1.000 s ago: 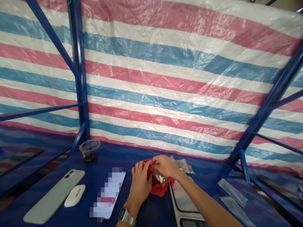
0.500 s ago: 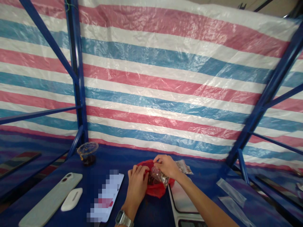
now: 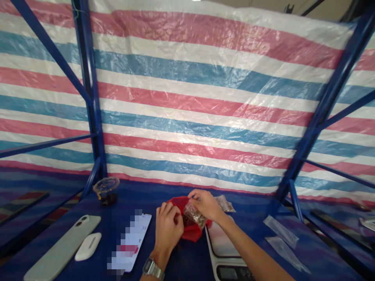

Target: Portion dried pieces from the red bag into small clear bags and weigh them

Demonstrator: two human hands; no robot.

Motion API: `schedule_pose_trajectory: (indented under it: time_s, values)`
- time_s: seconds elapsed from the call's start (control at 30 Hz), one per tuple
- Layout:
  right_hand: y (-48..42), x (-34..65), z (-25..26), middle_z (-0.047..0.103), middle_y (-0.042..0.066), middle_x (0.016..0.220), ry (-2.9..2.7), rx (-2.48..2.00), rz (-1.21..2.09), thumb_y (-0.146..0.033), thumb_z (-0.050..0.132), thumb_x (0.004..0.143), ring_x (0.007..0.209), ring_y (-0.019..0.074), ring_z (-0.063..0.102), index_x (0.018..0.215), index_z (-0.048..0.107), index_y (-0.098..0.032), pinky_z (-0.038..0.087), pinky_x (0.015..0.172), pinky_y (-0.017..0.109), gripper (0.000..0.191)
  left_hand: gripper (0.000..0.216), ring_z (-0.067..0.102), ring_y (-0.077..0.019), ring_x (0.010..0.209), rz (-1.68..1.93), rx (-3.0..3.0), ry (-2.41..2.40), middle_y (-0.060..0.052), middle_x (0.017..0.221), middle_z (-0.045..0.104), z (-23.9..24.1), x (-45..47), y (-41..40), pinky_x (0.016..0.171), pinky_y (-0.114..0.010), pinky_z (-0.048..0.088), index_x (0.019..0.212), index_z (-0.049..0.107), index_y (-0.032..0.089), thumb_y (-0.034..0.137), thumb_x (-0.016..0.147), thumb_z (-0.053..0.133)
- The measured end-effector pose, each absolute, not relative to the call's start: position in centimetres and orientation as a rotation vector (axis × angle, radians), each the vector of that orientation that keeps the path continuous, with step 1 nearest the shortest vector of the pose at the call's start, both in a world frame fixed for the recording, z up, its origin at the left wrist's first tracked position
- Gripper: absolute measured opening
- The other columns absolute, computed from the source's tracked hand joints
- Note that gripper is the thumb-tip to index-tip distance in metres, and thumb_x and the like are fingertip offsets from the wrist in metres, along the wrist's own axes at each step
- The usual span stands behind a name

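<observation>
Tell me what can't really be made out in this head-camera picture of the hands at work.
Head view:
The screen of the phone: pixelated.
The display of the digital scale: too small, at the bottom edge.
The contents of the clear bag: blurred by crinkled plastic, partly behind the right hand.
The inside of the red bag: hidden by the left hand.
The wristwatch face: too small.

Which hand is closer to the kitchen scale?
The right hand, pinching a clear plastic bag, is nearer: it sits beyond the kitchen scale, its forearm crossing the scale's corner. The left hand is farther, left of the scale, past a red plastic bag.
</observation>
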State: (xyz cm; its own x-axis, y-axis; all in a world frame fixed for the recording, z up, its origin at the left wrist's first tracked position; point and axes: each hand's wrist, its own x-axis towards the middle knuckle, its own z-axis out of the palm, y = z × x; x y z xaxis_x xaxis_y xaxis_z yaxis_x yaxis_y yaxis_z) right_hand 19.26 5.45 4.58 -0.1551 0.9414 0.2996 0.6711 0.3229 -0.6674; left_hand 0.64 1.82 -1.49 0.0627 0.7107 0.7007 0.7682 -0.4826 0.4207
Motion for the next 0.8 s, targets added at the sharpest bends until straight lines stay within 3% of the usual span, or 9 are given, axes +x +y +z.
schedule_pose_trajectory:
  time_s: [0.23,0.43,0.67,0.8]
  values:
    - [4.6,18.9,4.8,0.076,0.002,0.081,-1.802,-1.295,0.562,-0.029,0.063,0.085,0.072,0.0182,0.069,0.095,0.076,-0.022,0.048,0.068,0.027,0.017,0.022,0.059,-0.0280,0.088,-1.370,-2.145,-1.744,-0.007,0.085,0.069,-0.6,1.3,-0.2,0.078,-0.041,0.041,0.079,0.071,0.024,0.020,0.093,0.055]
    - [3.0,18.7,4.0,0.074,0.002,0.079,-1.712,-1.130,0.764,-0.037,0.065,0.089,0.069,0.0189,0.068,0.104,0.072,-0.021,0.051,0.066,0.029,0.023,0.030,0.063,-0.0290,0.091,-1.528,-2.130,-1.765,-0.009,0.096,0.073,-1.1,2.0,-1.5,0.081,-0.043,0.047,0.099,0.076,0.023,0.027,0.101,0.046]
    - [1.1,18.4,3.1,0.079,0.008,0.111,-1.535,-0.999,0.899,-0.044,0.068,0.092,0.104,0.0272,0.075,0.112,0.073,-0.024,0.057,0.096,0.041,0.029,0.036,0.065,-0.0270,0.101,-1.705,-2.275,-1.699,-0.009,0.111,0.074,-0.6,1.7,-1.2,0.095,-0.046,0.050,0.113,0.075,0.024,0.029,0.105,0.041]
    - [0.1,18.7,3.0,0.079,0.009,0.112,-1.448,-0.967,0.953,-0.054,0.073,0.088,0.105,0.0288,0.075,0.115,0.074,-0.025,0.058,0.096,0.043,0.040,0.033,0.065,-0.0271,0.112,-1.885,-2.343,-1.611,-0.009,0.119,0.073,-0.5,1.9,-1.7,0.102,-0.047,0.051,0.120,0.073,0.026,0.033,0.104,0.046]
